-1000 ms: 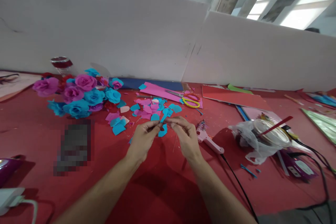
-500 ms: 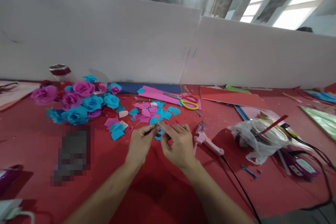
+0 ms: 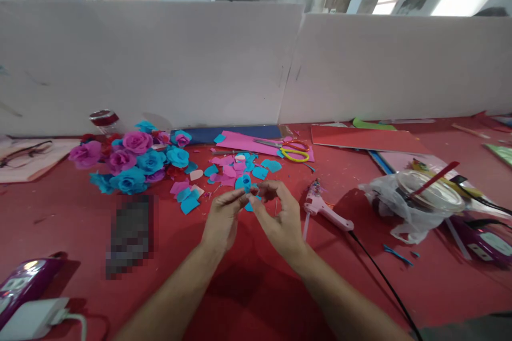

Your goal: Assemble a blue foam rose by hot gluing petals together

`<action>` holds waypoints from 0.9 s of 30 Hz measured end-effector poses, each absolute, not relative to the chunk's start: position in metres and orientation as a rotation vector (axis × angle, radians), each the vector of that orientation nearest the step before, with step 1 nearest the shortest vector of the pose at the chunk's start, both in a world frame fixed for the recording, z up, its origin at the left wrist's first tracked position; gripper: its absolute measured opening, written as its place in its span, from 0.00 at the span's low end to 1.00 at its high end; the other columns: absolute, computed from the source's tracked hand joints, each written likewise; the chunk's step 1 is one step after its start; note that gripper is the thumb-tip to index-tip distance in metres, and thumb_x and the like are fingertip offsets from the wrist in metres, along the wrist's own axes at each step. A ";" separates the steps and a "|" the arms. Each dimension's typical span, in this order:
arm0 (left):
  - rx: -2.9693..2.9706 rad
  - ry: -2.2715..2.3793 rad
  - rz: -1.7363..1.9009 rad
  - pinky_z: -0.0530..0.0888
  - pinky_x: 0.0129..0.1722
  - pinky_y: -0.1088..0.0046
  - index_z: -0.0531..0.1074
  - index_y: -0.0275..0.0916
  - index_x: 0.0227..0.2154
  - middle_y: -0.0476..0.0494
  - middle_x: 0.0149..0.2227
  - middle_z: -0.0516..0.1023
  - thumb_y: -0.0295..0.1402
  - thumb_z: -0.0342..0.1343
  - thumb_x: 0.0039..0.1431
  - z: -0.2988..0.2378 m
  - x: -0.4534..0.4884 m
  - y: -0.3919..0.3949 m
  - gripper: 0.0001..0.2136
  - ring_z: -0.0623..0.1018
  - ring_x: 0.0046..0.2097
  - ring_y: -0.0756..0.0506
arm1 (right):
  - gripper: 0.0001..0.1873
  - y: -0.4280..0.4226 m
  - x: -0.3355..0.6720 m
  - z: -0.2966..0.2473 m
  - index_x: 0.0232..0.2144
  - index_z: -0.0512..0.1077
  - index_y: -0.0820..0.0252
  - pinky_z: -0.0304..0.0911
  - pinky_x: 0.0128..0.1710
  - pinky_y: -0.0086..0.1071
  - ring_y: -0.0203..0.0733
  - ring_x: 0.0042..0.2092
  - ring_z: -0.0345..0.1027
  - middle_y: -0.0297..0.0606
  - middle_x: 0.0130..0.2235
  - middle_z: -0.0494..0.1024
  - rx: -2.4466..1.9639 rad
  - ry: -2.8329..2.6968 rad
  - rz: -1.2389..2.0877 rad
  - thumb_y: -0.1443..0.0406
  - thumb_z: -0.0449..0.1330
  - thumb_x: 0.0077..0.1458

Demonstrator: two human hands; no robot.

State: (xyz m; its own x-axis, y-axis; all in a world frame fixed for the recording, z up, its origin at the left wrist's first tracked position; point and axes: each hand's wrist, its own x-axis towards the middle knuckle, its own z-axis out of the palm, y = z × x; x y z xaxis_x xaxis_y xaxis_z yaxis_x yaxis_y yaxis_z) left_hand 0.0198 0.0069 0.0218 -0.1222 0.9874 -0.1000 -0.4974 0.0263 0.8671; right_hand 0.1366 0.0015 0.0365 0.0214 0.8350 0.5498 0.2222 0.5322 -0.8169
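Observation:
Both hands meet over the red table (image 3: 248,277) just in front of me. My left hand (image 3: 222,218) pinches the base of a small rolled blue paper piece (image 3: 244,183). My right hand (image 3: 279,214) is closed on the same blue piece from the right, fingers curled around it. Behind the hands lies a scatter of blue and pink paper petals (image 3: 236,168). A pile of finished blue, pink and purple paper roses (image 3: 134,160) sits to the left.
Yellow-handled scissors (image 3: 290,151) lie on pink paper at the back. A pink glue gun (image 3: 326,210) with a black cord rests right of my hands. A plastic bag with a round container (image 3: 416,200) is further right. White boards wall the table's far edge. A purple device (image 3: 24,282) sits bottom left.
The blue piece has been curled up into a small roll between my fingers and raised a little. The view has shifted slightly, so the table contents sit further right.

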 end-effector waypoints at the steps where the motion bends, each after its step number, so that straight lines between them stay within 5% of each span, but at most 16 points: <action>1: 0.736 0.935 1.444 0.71 0.42 0.67 0.80 0.39 0.24 0.44 0.28 0.81 0.31 0.66 0.39 0.022 0.021 0.006 0.06 0.77 0.36 0.45 | 0.06 0.003 0.136 0.036 0.35 0.68 0.57 0.64 0.34 0.32 0.36 0.33 0.66 0.35 0.33 0.74 -0.948 -1.515 0.641 0.67 0.59 0.52; 10: 0.909 0.963 1.483 0.71 0.39 0.70 0.80 0.39 0.25 0.44 0.36 0.80 0.29 0.62 0.44 0.012 0.022 0.003 0.04 0.76 0.38 0.46 | 0.07 0.007 0.135 0.031 0.35 0.69 0.57 0.61 0.34 0.32 0.35 0.31 0.62 0.32 0.31 0.71 -1.041 -1.580 0.623 0.65 0.61 0.51; 16: 0.798 0.974 1.480 0.71 0.40 0.69 0.79 0.39 0.23 0.45 0.30 0.80 0.26 0.61 0.40 0.012 0.019 0.005 0.05 0.77 0.35 0.45 | 0.14 0.004 0.135 0.035 0.40 0.68 0.57 0.64 0.36 0.33 0.36 0.33 0.64 0.35 0.35 0.71 -0.946 -1.595 0.626 0.68 0.62 0.49; 21: 0.894 1.009 1.489 0.72 0.38 0.69 0.80 0.38 0.24 0.44 0.31 0.80 0.28 0.59 0.43 0.015 0.023 0.001 0.05 0.76 0.36 0.44 | 0.01 0.005 0.137 0.037 0.29 0.69 0.57 0.62 0.32 0.31 0.36 0.31 0.63 0.33 0.30 0.70 -0.948 -1.570 0.622 0.68 0.58 0.52; 27: 1.052 1.142 1.591 0.72 0.37 0.69 0.80 0.41 0.23 0.46 0.29 0.80 0.28 0.61 0.41 0.014 0.026 -0.002 0.04 0.76 0.35 0.44 | 0.05 0.005 0.136 0.037 0.24 0.66 0.57 0.60 0.32 0.31 0.35 0.29 0.61 0.32 0.26 0.68 -1.040 -1.560 0.583 0.69 0.59 0.48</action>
